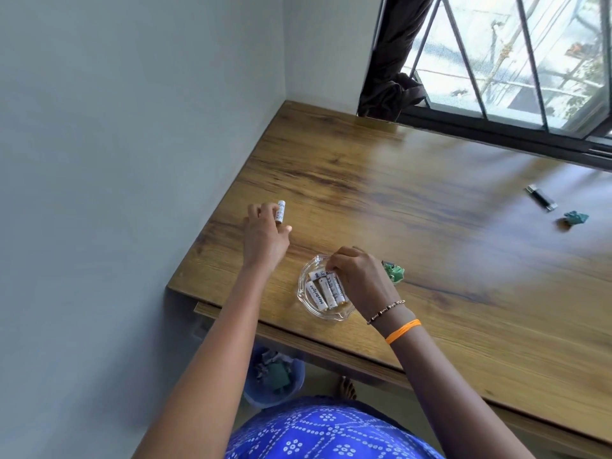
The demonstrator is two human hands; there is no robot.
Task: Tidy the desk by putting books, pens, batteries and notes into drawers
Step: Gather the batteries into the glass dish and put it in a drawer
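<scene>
So this looks like the battery-gathering step. The left hand (265, 233) is out at about 10 o'clock from the glass dish (306, 294), curled around a single white AA battery (280, 212) that pokes up past the fingers, so that one's clearly held, fingers closed loosely round it, above the desk (414, 200) near its wall-side edge. The right hand (356, 276) is down in the dish, fingertips pinched together over the top end of the batteries in the dish (326, 291). I count roughly 4 white ones lying side by side, but I can't tell if the pinch actually has hold of one or is just touching. Just past the right hand at 3 o'clock from the dish there's a small green crumpled thing (394, 271), another green scrap (576, 218) sits far off at about 2 o'clock, and a dark clip-like bar (541, 198) is close beside that scrap. No drawer is visibly open, just the desk's front edge at 6 o'clock. My guess for next: the left hand's battery needs to join the others in the dish, then the whole dish goes into a drawer, which has to be pulled open first. Glass on smooth wood could slide, so lift it, don't drag.
</scene>
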